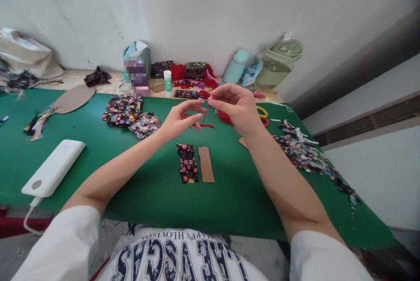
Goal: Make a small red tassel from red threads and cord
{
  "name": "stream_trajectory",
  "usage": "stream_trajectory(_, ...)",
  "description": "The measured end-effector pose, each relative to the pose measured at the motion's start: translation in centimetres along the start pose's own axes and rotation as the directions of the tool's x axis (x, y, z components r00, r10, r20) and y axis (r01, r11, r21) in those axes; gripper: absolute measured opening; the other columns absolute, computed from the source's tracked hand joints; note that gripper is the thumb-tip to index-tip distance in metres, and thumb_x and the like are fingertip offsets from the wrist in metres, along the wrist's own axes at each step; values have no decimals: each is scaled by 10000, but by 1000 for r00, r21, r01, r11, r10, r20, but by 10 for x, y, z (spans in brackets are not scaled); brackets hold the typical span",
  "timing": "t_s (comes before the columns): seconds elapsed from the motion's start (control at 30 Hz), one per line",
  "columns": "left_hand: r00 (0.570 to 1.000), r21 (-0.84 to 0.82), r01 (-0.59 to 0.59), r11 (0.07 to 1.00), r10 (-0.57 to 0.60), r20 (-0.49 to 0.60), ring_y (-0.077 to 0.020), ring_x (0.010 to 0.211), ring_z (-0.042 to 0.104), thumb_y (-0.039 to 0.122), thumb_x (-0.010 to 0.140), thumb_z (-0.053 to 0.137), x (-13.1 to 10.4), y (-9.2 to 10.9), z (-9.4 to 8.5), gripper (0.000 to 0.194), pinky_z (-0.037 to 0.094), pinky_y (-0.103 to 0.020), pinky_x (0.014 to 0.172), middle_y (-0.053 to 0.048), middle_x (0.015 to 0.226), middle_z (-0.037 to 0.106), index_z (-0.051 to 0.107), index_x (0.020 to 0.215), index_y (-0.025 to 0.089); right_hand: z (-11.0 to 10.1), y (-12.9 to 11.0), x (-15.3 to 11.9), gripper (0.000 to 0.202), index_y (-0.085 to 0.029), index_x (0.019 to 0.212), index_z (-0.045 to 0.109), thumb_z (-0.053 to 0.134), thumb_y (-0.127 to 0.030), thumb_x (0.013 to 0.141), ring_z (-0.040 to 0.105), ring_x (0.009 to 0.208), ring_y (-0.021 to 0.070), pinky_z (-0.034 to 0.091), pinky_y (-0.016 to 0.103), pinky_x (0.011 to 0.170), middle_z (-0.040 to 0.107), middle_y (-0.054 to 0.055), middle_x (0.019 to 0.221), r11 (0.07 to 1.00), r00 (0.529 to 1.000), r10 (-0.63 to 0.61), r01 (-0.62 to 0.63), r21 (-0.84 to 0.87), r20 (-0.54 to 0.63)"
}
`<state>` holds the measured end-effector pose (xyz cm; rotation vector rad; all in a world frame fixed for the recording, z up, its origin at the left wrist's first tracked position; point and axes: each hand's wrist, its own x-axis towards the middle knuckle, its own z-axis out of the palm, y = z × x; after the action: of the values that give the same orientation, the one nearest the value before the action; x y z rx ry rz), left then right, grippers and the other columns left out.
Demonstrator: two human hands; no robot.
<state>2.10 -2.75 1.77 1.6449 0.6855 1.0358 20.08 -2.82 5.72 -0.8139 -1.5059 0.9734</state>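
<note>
My right hand (pixel 238 105) is closed in a pinch, with a thin strand of red yarn (pixel 205 115) hanging from its fingertips. Beside the strand, my left hand (pixel 182 117) has its thumb and fingers apart; whether a fingertip touches the yarn is hard to tell. A short red piece (pixel 207 126) shows just under the left fingertips. Nearer to me on the green table lie a flowered black cloth strip (pixel 188 164) and a brown cardboard strip (pixel 206 165), side by side.
Scissors (pixel 263 112) with yellow and red handles lie partly behind my right wrist. Fabric scraps (pixel 302 152) spread along the right side. A glue stick (pixel 168 83), a flowered cloth (pixel 123 109), a white power bank (pixel 54 167), an oval board (pixel 75 98) and a jug (pixel 274 69) stand or lie around.
</note>
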Motion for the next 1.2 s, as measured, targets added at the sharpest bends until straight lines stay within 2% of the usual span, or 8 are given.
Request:
stream_trajectory(0.17,1000,-48,19,999,-19,18,-101,604,648,434,779,692,1,3,1,379,505,-227,558,-74,965,713,609,1027,161,4,6,-1,229,-223,758,616,800,-313,656,596,653,118,503,247,523,641,-21,749,1000,999,23,-23,6,29)
stream_trajectory(0.37,1000,-25,-16,1000,15,-24,-103,614,606,448,748,709,4,-5,6,321,538,-273,618,-15,756,652,659,833,143,3,7,-1,220,-216,768,623,798,-292,658,587,652,117,483,247,517,637,-20,741,999,997,32,-33,9,73)
stream_trajectory(0.53,999,31,-27,999,29,-39,-112,692,607,406,761,699,5,-10,2,268,536,-273,651,-46,854,655,706,822,146,-4,0,1,216,-226,763,620,801,-276,656,587,663,123,466,245,491,631,-21,755,1000,1000,19,-19,9,19)
stream_trajectory(0.73,1000,119,15,993,-14,-6,-113,668,592,344,765,686,6,-18,-3,210,509,-276,641,-58,829,651,697,769,134,-17,-2,4,241,-246,786,606,807,-282,660,610,715,152,504,281,534,614,-16,758,1000,999,-15,14,-17,-51)
stream_trajectory(0.87,999,139,38,990,-38,-4,-120,719,607,302,737,710,5,-16,-3,250,505,-272,673,-84,979,686,677,923,137,-14,-2,3,245,-238,772,600,809,-284,651,608,695,146,500,270,516,617,-14,750,1000,999,-2,1,-9,-42)
stream_trajectory(1.0,1000,-41,5,999,-4,30,-100,669,620,370,761,700,3,-6,4,451,513,-261,626,-118,1176,653,585,1146,164,-3,-4,-1,255,-218,764,591,806,-290,647,599,656,129,501,258,512,632,-10,746,999,999,42,-42,-5,30)
stream_trajectory(1.07,999,-116,1,993,5,47,-106,653,633,396,777,692,1,0,9,459,508,-248,596,-114,1083,689,574,1149,153,1,-4,-2,257,-212,769,593,803,-296,648,602,657,125,509,256,527,638,-7,748,998,997,59,-59,-4,49)
stream_trajectory(1.2,999,-134,-11,991,6,-36,-103,629,637,407,778,697,-1,5,16,365,508,-232,597,-54,828,709,618,1012,139,1,-3,-3,265,-215,778,591,798,-311,645,616,679,134,488,236,480,652,-1,777,997,997,76,-75,-15,31)
